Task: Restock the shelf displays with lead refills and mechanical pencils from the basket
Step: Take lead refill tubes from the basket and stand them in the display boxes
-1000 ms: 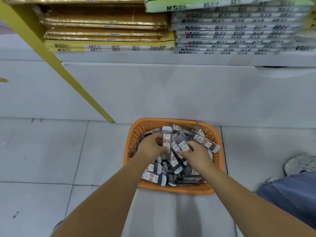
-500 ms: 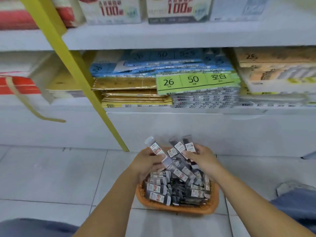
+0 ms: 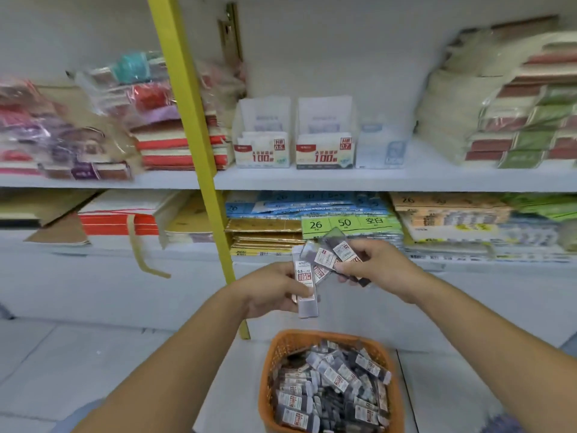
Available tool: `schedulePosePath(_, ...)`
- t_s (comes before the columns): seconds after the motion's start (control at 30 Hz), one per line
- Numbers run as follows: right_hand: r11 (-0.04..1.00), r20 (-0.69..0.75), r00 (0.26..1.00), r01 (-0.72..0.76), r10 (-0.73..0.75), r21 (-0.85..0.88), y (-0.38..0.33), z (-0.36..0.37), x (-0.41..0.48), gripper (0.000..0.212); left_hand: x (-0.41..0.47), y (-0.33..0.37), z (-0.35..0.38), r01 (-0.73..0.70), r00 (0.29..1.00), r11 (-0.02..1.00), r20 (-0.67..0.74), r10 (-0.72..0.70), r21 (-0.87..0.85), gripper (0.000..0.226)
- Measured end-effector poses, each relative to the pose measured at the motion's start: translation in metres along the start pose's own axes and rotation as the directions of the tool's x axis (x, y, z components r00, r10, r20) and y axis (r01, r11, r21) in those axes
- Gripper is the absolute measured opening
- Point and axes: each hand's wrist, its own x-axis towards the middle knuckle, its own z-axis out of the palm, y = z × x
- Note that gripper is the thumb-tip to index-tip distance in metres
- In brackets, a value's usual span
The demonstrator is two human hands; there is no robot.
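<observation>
Several lead refill packs fan out btw. both hands, held above the basket. Left hand grips one upright pack marked 0.5. Right hand pinches a few more, tilted, touching the left one. Orange basket sits on the floor below the hands, full of the same packs. Two display boxes, HB 0.5 & 0.7, stand on the shelf above the hands, w/ a yellow post up-left.

The left display box on the shelf shows "HB 0.5" and "100" — the right display box shows "HB 0.7" and "100". The green pack below carries "26", "50", "空白". The refill case in the left hand reads "0.5" and "100".
</observation>
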Motion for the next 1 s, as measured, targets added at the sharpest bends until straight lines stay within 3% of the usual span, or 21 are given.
schedulePosePath(0.13,0.998,0.037,0.999,0.040,-0.038,-0.049,-0.030,-0.012,0.008,0.035,-0.014,0.028,-0.015,-0.045,0.998,0.999,0.053,0.045,-0.004,0.038)
schedulePosePath(0.2,0.999,0.042,0.999,0.032,-0.030,-0.041,-0.036,-0.020,0.017,0.031,-0.012,0.034,-0.026,-0.092,0.995,0.996,-0.043,0.091,-0.016,0.034)
schedulePosePath(0.33,0.998,0.098,0.994,0.055,-0.050,-0.044,-0.035,-0.022,0.037,0.026,0.001,0.037,-0.034,-0.210,0.959,0.950,-0.237,0.155,-0.232,0.027)
schedulePosePath(0.57,0.986,0.098,0.988,0.130,-0.120,-0.106,-0.028,-0.007,0.062,0.023,0.024,0.028,-0.024,-0.292,0.910,0.953,-0.282,0.304,0.082,0.023)
schedulePosePath(0.7,0.993,0.039,0.992,0.117,-0.118,0.025,-0.025,-0.014,0.063,0.017,0.026,0.030,-0.031,-0.378,0.835,0.924,-0.411,0.365,0.053,0.018)
schedulePosePath(0.8,0.988,0.044,0.990,0.129,-0.133,0.079,-0.026,-0.016,0.058,0.024,0.024,0.031,-0.032,-0.431,0.793,0.902,-0.488,0.365,-0.027,0.023)
schedulePosePath(0.9,0.986,-0.003,0.992,0.129,-0.129,0.104,-0.029,-0.011,0.058,0.036,0.018,0.031,-0.028,-0.437,0.820,0.895,-0.450,0.354,-0.092,0.027)
schedulePosePath(1.0,0.988,-0.043,0.989,0.142,-0.140,0.058,-0.033,-0.008,0.062,0.025,0.012,0.031,-0.027,-0.405,0.858,0.913,-0.362,0.363,-0.044,0.032)
